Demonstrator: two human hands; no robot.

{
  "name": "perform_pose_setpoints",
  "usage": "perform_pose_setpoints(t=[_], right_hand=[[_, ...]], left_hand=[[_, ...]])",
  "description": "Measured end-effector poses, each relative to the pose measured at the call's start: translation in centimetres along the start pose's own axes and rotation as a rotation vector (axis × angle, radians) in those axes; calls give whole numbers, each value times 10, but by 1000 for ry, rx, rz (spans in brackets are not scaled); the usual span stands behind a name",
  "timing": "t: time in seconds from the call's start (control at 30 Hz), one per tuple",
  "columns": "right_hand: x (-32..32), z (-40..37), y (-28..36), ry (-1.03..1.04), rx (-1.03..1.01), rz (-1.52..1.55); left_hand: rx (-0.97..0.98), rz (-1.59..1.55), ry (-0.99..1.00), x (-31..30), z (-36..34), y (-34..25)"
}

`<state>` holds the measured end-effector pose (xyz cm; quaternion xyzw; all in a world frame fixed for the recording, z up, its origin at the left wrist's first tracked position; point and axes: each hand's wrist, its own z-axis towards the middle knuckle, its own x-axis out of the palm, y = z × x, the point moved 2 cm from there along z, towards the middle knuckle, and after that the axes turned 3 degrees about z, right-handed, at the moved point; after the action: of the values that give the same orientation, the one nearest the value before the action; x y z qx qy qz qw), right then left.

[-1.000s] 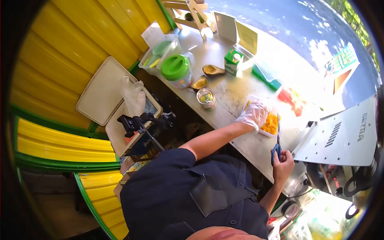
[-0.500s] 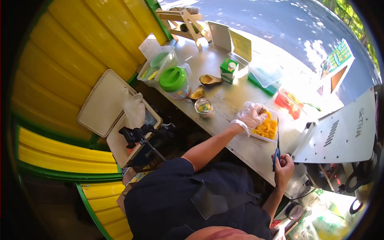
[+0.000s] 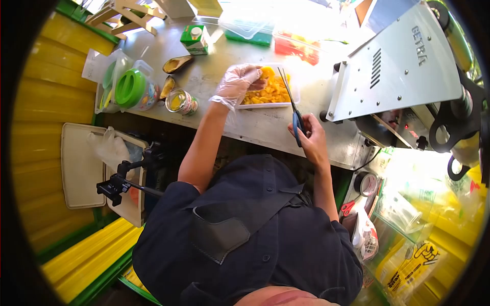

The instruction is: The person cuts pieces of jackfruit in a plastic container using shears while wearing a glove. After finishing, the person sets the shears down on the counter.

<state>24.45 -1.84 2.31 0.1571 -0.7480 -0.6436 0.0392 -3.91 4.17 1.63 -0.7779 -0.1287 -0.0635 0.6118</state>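
My left hand (image 3: 240,82), in a clear plastic glove, pinches a piece of yellow-orange fruit (image 3: 266,73) above a white rectangular tub (image 3: 273,105). Chopped yellow-orange fruit pieces (image 3: 273,94) fill the tub. On the tub's right side, my right hand (image 3: 314,135), bare, is closed round the blue handles of a pair of scissors (image 3: 297,121). Their long blades point away from me, tips slightly apart, close to the tub's right end. An opened can (image 3: 182,102) stands left of the gloved hand.
Left on the metal counter (image 3: 255,125) are a green-lidded jar (image 3: 133,88), avocado-like shells (image 3: 176,64) and a green-white carton (image 3: 195,40). Behind the tub sit a green container (image 3: 248,36) and a red one (image 3: 297,47). A large metal machine (image 3: 395,66) stands on the right.
The camera view has turned, so the counter and hands appear further left and higher. My left hand still grips fruit over the tub, and the scissors stay in my right hand.
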Motion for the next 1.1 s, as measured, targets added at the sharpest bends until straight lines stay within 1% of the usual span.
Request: perform_pose_setpoints(t=[0.03, 0.07, 0.1, 0.23, 0.27, 0.3, 0.33, 0.37, 0.4, 0.43, 0.47, 0.57, 0.63, 0.67, 0.7, 0.73, 0.77, 0.8, 0.83, 0.87, 0.9, 0.97, 1.03, 1.1], right_hand=[[2, 2, -1, -6, -28, -114], [5, 3, -5, -1, -21, -165], [8, 3, -4, -9, -17, -165], [17, 4, -7, 21, 40, -141], [18, 5, -16, 29, 69, -55], [18, 5, -19, 38, 100, 31], [14, 5, -20, 39, 104, 31], [11, 4, -21, 95, 165, 172], [9, 3, -20, 150, 225, 313], [7, 1, -17, 151, 230, 315], [6, -1, -14, 157, 238, 310], [0, -2, -13, 177, 258, 299], [-1, -6, -6, 300, 351, 475], [-1, -8, -7, 296, 350, 478], [1, -11, -7, 336, 404, 557], [3, -13, -8, 375, 459, 636], [5, -14, -8, 373, 456, 637], [10, -15, -10, 424, 479, 720], [15, -16, -12, 475, 502, 803], [19, -15, -16, 532, 475, 831], [24, -15, -13, 529, 475, 830], [32, -14, -6, 477, 395, 887], [36, -9, -11, 468, 371, 900], [38, -6, -12, 393, 329, 747]], left_hand=[[-5, -1, 12, 1, -1, 0], [-30, -78, 22, 1, -1, 0], [-54, -154, 29, 1, -2, -1], [-79, -193, 57, 4, -3, -5], [-81, -194, 56, 4, -1, -4], [-23, 62, 18, 5, 1, -5], [33, 317, -21, 6, 1, -6], [26, 316, -22, 6, -1, -5], [197, 752, -82, 10, -7, -17], [373, 1188, -139, 13, -12, -23], [335, 1165, -185, 11, -8, -16], [331, 1161, -181, 12, -5, -17], [297, 1109, -184, 20, -8, -27], [265, 1055, -197, 23, -9, -30], [267, 1057, -194, 25, -8, -30], [295, 987, -212, 26, -7, -29], [322, 916, -230, 28, -6, -29], [325, 916, -228, 28, -4, -28], [266, 793, -192, 29, -2, -26], [207, 669, -157, 30, -1, -24], [207, 668, -154, 32, -2, -25], [76, 352, -99, 36, -8, -23], [47, 332, -75, 35, -11, -22], [21, 309, -51, 33, -12, -20]])
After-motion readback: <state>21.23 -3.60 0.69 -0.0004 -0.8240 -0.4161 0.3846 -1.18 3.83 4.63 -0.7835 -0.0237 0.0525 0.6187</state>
